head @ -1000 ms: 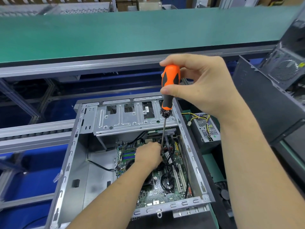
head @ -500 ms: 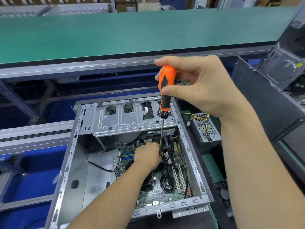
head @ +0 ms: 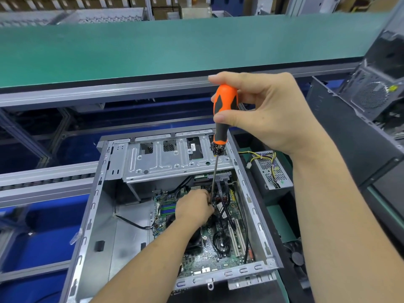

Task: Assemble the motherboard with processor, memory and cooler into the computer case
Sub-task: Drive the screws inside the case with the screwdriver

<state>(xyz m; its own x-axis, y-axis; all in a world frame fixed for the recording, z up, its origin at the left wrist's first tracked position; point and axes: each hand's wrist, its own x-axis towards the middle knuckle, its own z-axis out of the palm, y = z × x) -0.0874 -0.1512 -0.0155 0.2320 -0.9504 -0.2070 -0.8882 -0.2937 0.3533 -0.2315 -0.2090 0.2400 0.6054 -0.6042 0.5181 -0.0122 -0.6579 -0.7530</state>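
An open grey computer case [head: 94, 204] lies on its side with a green motherboard [head: 205, 256] inside. My right hand [head: 269, 114] grips the orange-and-black handle of a screwdriver [head: 224, 114] held upright above the case. Several screws cling in a clump at the foot of the handle. The thin shaft runs down to the board's upper part. My left hand [head: 194, 209] reaches into the case, its curled fingers closed round the shaft's lower end; the tip is hidden. A black cooler [head: 193, 241] shows partly under my left forearm.
A silver drive cage [head: 175, 158] spans the top of the case. A power supply [head: 271, 169] with yellow and black wires lies right of it. Another dark case [head: 371, 99] stands at far right. A green bench surface [head: 175, 44] runs across behind. A roller conveyor [head: 43, 178] lies left.
The screwdriver and my right hand have shifted slightly left and up. My left hand stays at the shaft's lower end.
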